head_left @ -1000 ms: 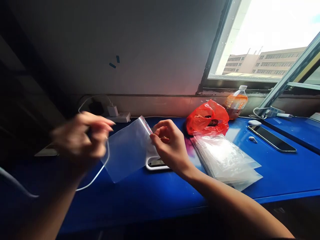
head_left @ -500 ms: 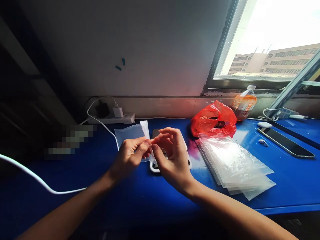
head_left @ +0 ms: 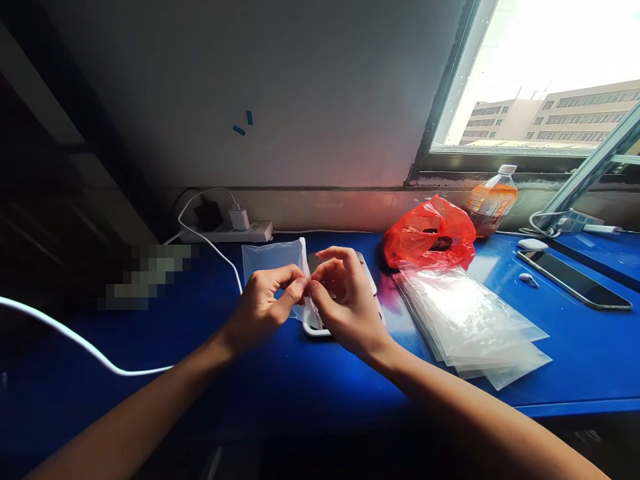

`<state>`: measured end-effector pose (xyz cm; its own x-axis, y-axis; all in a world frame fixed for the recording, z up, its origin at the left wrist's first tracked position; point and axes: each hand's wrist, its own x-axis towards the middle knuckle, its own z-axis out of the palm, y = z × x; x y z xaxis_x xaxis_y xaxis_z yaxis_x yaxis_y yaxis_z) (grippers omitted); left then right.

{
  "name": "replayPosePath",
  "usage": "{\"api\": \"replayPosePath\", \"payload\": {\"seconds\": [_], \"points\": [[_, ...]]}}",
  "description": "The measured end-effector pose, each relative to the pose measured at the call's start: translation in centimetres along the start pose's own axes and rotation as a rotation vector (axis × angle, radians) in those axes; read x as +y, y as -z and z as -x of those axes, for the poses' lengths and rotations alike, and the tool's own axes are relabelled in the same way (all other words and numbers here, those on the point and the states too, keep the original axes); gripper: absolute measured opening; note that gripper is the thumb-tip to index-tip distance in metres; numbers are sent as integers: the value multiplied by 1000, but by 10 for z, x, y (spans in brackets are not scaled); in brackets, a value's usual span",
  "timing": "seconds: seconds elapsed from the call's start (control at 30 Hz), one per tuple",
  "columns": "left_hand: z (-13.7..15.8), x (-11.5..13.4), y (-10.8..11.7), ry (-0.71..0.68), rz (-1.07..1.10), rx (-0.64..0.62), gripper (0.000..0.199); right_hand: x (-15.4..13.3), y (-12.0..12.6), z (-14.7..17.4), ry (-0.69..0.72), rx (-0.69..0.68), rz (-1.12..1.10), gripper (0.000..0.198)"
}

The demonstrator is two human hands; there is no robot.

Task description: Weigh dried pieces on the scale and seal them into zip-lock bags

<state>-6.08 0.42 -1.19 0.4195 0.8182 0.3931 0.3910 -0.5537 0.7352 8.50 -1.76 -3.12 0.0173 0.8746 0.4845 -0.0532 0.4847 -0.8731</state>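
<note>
A translucent plastic bag [head_left: 273, 257] with a whitish strip along its right edge hangs between my hands. My left hand [head_left: 270, 297] pinches that edge between thumb and forefinger. Thumb and fingertips of my right hand [head_left: 347, 293] are pinched on the same edge, touching the left fingertips, with the other fingers curled. Below and behind the hands lies a white-rimmed device [head_left: 317, 331], mostly covered by them; I cannot tell its kind. To the right, a fanned stack of clear plastic bags [head_left: 465, 320] rests on the blue table [head_left: 280, 393].
A red plastic bag [head_left: 430, 233] stands behind the stack, beside a drink bottle [head_left: 495, 200]. At the right lie a phone [head_left: 575, 280], an earbud [head_left: 529, 280] and a white case [head_left: 533, 245]. A power strip [head_left: 250, 232] with a white cable [head_left: 210, 241] runs along the wall.
The bag's strip edge has become more upright, and my fingertips have closed together on it. My right thumb has moved up to the edge. The view has shifted slightly.
</note>
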Motion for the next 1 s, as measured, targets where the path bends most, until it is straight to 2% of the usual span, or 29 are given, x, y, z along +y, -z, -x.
{"api": "replayPosePath", "payload": {"seconds": [0.23,0.4,0.57,0.73,0.87,1.0], "points": [[0,3,4,-45,-68,-76,30,0,3,-1,-30,-51,28,29],[-1,1,6,6,-91,-88,38,5,3,0,3,-64,77,31],[-5,1,9,36,15,-162,36,2,2,-1,-27,-93,-9,25],[-4,2,13,28,31,-187,34,-1,5,-1,-30,-172,-74,23],[-3,1,19,48,-6,-219,33,0,8,-1,8,-277,41,36],[-4,-2,23,33,-91,-285,33,2,10,-2,4,-315,117,35]]}}
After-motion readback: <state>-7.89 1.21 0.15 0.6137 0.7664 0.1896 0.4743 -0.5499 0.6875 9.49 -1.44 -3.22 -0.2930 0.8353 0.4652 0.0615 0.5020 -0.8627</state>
